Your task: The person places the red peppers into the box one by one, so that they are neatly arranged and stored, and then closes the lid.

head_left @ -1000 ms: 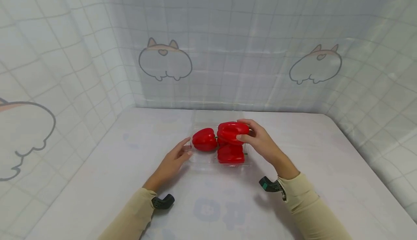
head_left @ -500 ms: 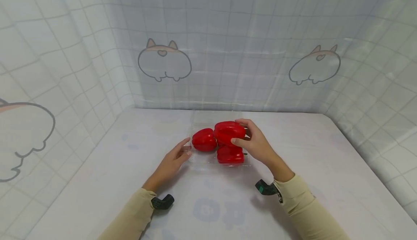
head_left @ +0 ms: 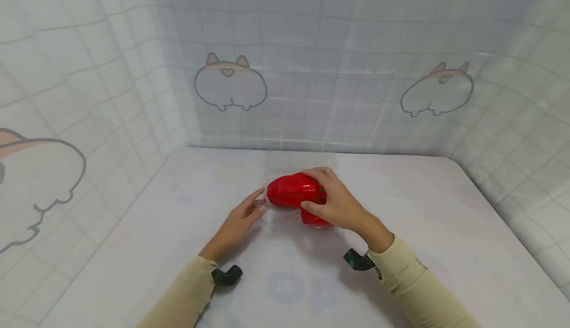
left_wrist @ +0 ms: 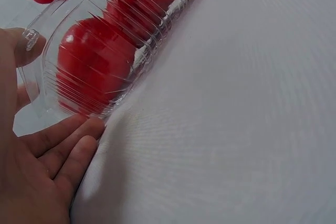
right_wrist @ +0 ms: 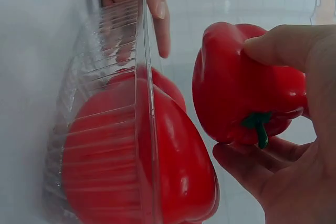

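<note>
My right hand (head_left: pixel 336 202) holds a glossy red bell pepper (head_left: pixel 298 188) over a clear plastic container, thumb on one side and fingers on the other. Its green stem (right_wrist: pixel 258 124) faces back toward my palm in the right wrist view. Inside the ribbed clear container (left_wrist: pixel 113 3) lie more red bell peppers; one (left_wrist: pixel 94 59) is at the left end, and another (head_left: pixel 313 218) shows at the front right, partly covered by my right hand. At the container's left end rests my left hand (head_left: pixel 238 221), its extended fingers touching the wall low down and its thumb beside the rim.
The container stands on a white-covered table (head_left: pixel 276 263) with faint prints. A flat transparent flap (head_left: pixel 298 159) extends behind it. Pale gridded curtains (head_left: pixel 329 80) with cartoon animals rise at the back and both sides. Each wrist wears a dark device (head_left: pixel 227 275).
The right hand has carried its bell pepper leftward and lower, over the left pepper, turning it so the stem shows on the right. The left hand stays at the container's end.
</note>
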`<move>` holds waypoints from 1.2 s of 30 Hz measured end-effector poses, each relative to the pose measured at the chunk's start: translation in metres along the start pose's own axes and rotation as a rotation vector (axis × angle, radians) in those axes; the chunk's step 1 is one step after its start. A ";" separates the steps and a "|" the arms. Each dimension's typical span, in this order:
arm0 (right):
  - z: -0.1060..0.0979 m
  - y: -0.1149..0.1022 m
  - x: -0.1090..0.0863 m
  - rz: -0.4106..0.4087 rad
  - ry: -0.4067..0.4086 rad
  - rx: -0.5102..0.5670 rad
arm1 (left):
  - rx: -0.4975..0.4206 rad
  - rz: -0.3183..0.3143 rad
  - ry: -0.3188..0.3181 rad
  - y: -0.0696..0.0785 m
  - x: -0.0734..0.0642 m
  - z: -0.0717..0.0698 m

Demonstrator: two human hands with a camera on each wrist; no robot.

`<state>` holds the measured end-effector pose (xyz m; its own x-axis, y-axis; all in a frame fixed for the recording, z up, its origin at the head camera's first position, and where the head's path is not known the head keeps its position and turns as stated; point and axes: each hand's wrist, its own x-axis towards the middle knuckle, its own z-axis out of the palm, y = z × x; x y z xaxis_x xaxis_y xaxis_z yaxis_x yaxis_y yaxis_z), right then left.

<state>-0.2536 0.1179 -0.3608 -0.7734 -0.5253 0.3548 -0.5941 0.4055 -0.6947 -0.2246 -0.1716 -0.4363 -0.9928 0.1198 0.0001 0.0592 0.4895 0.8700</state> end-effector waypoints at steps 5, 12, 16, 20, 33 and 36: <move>0.001 -0.002 0.003 0.005 -0.023 -0.013 | 0.007 0.013 -0.010 0.004 0.001 0.001; 0.009 -0.003 0.009 0.028 -0.085 -0.054 | 0.026 0.026 -0.022 0.006 0.000 0.002; 0.014 -0.006 0.009 0.030 -0.126 -0.150 | 0.030 0.019 -0.063 0.007 -0.001 0.001; 0.017 -0.007 0.008 0.007 -0.138 -0.239 | 0.014 0.042 -0.107 0.009 0.000 -0.001; 0.029 -0.004 0.009 -0.081 -0.169 -0.331 | 0.017 0.072 -0.122 0.003 0.002 -0.003; 0.032 -0.003 0.009 -0.093 -0.168 -0.351 | 0.024 0.064 -0.110 0.002 0.001 -0.002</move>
<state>-0.2516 0.0880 -0.3753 -0.6829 -0.6753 0.2786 -0.7220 0.5659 -0.3981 -0.2262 -0.1725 -0.4338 -0.9695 0.2451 0.0000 0.1259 0.4980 0.8580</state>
